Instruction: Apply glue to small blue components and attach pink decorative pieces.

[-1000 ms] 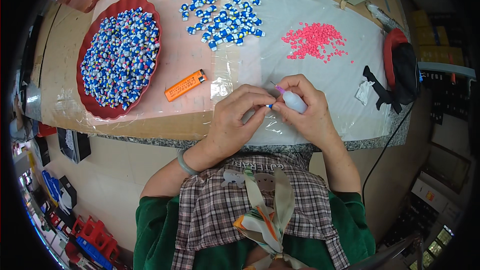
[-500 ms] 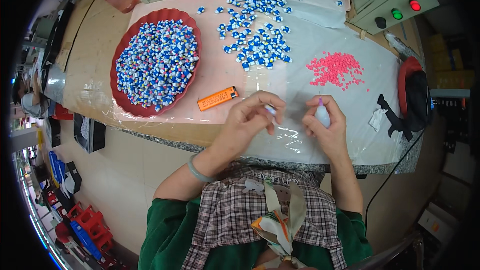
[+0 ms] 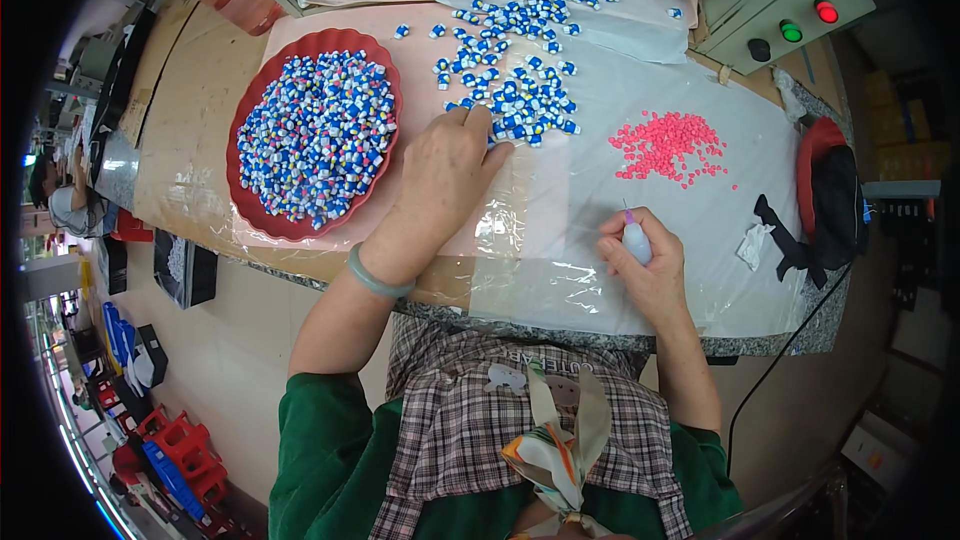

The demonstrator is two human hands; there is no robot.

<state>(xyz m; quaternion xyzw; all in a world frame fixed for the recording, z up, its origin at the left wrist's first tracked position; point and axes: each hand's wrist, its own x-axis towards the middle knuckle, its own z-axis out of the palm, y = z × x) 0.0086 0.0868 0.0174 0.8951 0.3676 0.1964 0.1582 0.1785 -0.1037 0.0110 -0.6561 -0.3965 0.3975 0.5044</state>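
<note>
Head view: The blue-and-white pieces (image 3: 532, 105) lie on the table (image 3: 180, 130) toward its far edge, ahead of the left hand (image 3: 447, 170) and to its right. The left hand is nearer to them than the right hand (image 3: 655, 265). Its fingers reach the scatter's near-left border; the fingertips are hidden, so whether they grip a piece cannot be told. The pieces lie at mixed angles, with no common long axis. The right hand grasps the bottle (image 3: 636, 242) between thumb and fingers. The bottle's long axis runs toward the far edge, tilted slightly left; its purple nozzle (image 3: 628, 218) points that way.
</note>
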